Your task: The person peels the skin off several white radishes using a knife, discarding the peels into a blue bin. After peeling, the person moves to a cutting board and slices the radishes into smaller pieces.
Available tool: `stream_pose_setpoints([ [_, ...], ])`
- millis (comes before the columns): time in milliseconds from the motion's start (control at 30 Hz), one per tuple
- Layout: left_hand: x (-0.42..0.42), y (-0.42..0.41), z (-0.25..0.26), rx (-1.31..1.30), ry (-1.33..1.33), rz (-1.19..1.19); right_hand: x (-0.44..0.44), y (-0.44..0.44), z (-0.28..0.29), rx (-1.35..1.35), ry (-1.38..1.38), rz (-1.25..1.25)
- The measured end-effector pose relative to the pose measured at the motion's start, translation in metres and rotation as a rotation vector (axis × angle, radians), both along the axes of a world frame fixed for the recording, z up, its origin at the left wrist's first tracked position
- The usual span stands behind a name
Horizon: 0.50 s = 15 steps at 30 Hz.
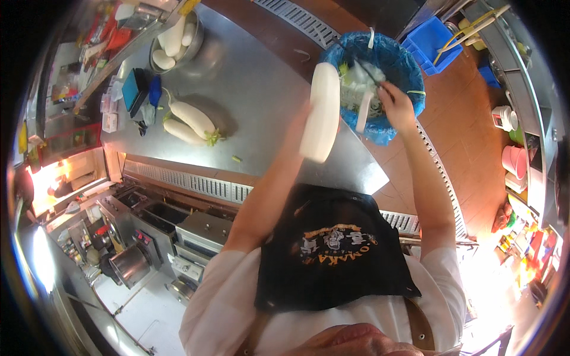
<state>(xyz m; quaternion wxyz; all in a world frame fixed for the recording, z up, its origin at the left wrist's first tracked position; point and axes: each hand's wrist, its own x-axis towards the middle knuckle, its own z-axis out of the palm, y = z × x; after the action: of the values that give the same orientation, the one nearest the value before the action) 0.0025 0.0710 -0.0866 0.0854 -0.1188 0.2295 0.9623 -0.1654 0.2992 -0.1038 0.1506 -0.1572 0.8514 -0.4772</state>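
Observation:
My left hand [307, 118], mostly hidden behind it, holds a large peeled white daikon radish [321, 111] over the corner of the steel table [262, 89]. In my right hand [397, 104] is a thin dark tool [367, 72], blurred, perhaps a peeler or knife; its far end points up and left over the bin. Below the tool, a bin with a blue plastic liner [407, 66] holds pale peelings and some green leaf. A white strip [364, 111] hangs at its near side. Two whole daikons [192, 116] with green leaf stubs lie on the table to the left.
A steel bowl [199, 40] of several white radishes stands at the table's far left. Near it are a teal-topped box [131, 91] and small clear containers [107, 107]. A blue crate [432, 44] sits on the floor beyond the bin. Shelving runs along the right side.

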Motion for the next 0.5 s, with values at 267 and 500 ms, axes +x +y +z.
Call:
stream_pose_setpoints([
  [267,-0.015,0.005,-0.015,0.151,-0.103,0.078,0.044,-0.003,0.02,-0.028,0.486,0.306],
  [500,-0.018,0.004,0.013,0.021,-0.146,0.129,0.016,-0.011,0.004,0.054,0.162,0.025],
])
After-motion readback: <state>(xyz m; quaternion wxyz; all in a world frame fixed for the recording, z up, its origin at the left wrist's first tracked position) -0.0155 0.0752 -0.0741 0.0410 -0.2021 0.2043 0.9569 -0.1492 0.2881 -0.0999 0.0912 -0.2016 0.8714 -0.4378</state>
